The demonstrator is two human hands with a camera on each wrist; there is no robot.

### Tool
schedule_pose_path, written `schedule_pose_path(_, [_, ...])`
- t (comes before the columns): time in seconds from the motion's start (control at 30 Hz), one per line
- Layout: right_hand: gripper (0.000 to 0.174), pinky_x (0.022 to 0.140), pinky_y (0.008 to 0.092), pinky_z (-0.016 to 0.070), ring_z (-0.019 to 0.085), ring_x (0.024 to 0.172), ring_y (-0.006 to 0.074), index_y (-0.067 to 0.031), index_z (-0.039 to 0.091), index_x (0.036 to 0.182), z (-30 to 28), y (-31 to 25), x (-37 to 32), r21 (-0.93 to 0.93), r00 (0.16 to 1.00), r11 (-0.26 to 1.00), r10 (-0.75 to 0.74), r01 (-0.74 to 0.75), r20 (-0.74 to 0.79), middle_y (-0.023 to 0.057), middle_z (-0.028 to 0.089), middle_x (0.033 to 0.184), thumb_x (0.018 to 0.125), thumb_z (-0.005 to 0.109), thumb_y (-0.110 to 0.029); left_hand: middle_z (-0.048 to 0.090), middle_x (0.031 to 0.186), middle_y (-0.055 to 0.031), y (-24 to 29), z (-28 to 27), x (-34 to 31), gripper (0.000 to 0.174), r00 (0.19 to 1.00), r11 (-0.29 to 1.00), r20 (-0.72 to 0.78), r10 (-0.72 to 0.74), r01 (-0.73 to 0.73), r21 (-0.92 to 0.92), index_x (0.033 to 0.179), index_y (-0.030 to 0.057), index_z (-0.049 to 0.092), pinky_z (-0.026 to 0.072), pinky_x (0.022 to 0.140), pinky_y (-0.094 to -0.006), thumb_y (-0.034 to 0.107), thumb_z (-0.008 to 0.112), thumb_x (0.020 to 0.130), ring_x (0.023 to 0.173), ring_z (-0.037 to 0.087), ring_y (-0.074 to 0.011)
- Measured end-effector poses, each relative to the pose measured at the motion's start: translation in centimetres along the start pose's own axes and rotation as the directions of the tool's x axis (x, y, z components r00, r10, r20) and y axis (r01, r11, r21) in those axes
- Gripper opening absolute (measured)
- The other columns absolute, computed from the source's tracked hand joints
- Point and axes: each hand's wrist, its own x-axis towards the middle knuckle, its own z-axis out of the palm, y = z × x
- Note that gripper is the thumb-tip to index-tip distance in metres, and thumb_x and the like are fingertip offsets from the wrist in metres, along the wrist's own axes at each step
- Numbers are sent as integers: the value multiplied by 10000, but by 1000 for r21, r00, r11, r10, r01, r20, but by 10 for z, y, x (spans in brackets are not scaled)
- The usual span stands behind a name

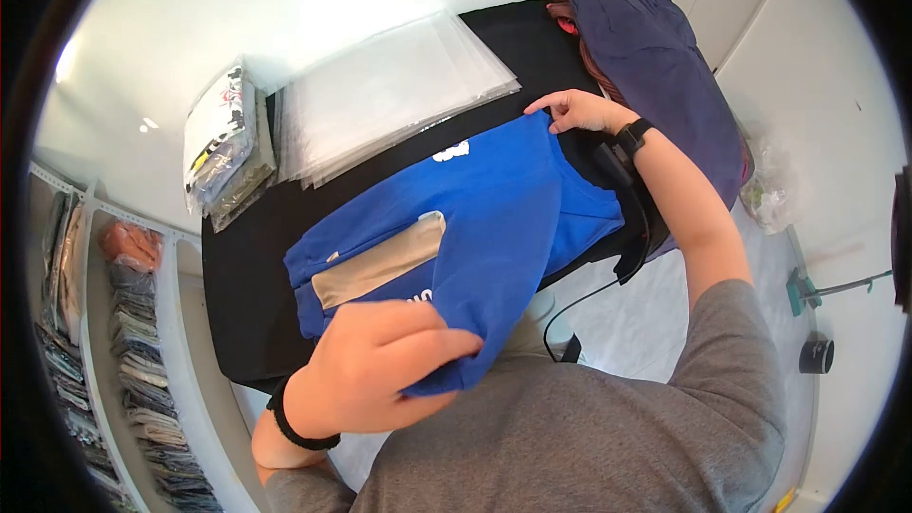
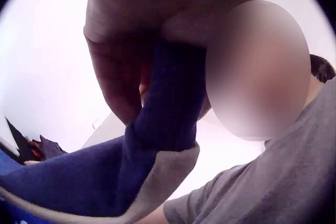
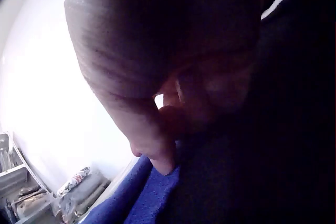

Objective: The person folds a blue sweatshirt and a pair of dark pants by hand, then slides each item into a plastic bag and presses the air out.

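A blue sweatshirt (image 1: 503, 209) with a beige panel and white print lies partly folded along the black-covered table. My left hand (image 1: 366, 366) grips a sleeve of it near the end, lifted at the table's front edge. In the left wrist view, the blue sleeve (image 2: 176, 92) runs up between the thumb and fingers of that hand. At the garment's far right corner, my right hand (image 1: 584, 112) pinches the fabric between thumb and fingertip. The right wrist view shows these fingers (image 3: 160, 155) right at the blue fabric (image 3: 149, 195), with much of the view dark.
Clear plastic bags (image 1: 389, 85) lie stacked at the back of the black table (image 1: 247, 294). Bagged folded clothes (image 1: 228, 147) sit at the back left. Dark navy garments (image 1: 655, 66) are heaped on the right. Shelves (image 1: 180, 294) of packed clothes stand at the left.
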Motion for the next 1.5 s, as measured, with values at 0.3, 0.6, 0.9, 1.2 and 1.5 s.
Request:
schedule_pose_path(0.3, [274,875,264,432,584,896,119,-123,686,1095,1,12,6,-22,995,995,-102,101,-23,29,672,953,828,641,-80,552,734,-51,0,9,-2,381,1000,978,2,-9,9,-206,953,44,643,434,506,-292,53,738,584,608,570,-212])
schedule_pose_path(0.6, [210,762,210,446,551,831,53,-53,668,1056,-1,37,21,53,994,993,-111,110,7,-18,651,913,913,591,-187,613,995,-49,-44,-1,-71,437,447,661,-508,-737,319,-679,1075,13,573,472,805,-266,124,727,682,892,587,-144])
schedule_pose_path(0.9, [299,402,240,265,351,443,57,-108,612,733,-6,4,18,105,975,969,220,-223,41,-61,425,555,869,635,-373,608,1031,-94,-167,-11,-140,416,259,279,-156,-953,554,-784,1184,-2,491,508,763,-275,67,673,816,884,609,-152])
schedule_pose_path(1.2, [200,367,227,245,356,417,47,-99,608,802,-2,20,31,61,988,987,146,-149,40,-59,441,566,869,642,-285,594,914,-71,-178,4,-161,483,184,341,-372,-910,842,-417,1139,-33,534,455,698,-243,232,733,788,796,553,-127])
schedule_pose_path(1.5, [316,771,414,489,621,889,369,4,547,989,47,-82,-32,-520,944,832,17,-196,-329,213,634,944,813,646,-239,562,828,-11,-136,8,-179,376,48,294,-407,-912,768,-569,1039,38,587,418,609,-218,392,513,938,705,532,-82])
